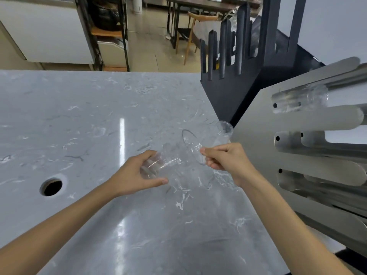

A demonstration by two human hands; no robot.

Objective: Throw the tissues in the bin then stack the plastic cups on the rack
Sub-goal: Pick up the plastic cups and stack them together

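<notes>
Cup (174,155) held between left hand (135,175) and right hand (226,159)

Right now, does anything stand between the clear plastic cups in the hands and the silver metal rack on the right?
Nothing visible does. The left hand and right hand hold clear plastic cups above the grey counter; only open air separates them from the silver metal rack.

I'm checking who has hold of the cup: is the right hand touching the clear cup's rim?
Touching. The head view shows the right hand pinching the wide rim of the clear plastic cup, while the left hand wraps its narrow base.
</notes>
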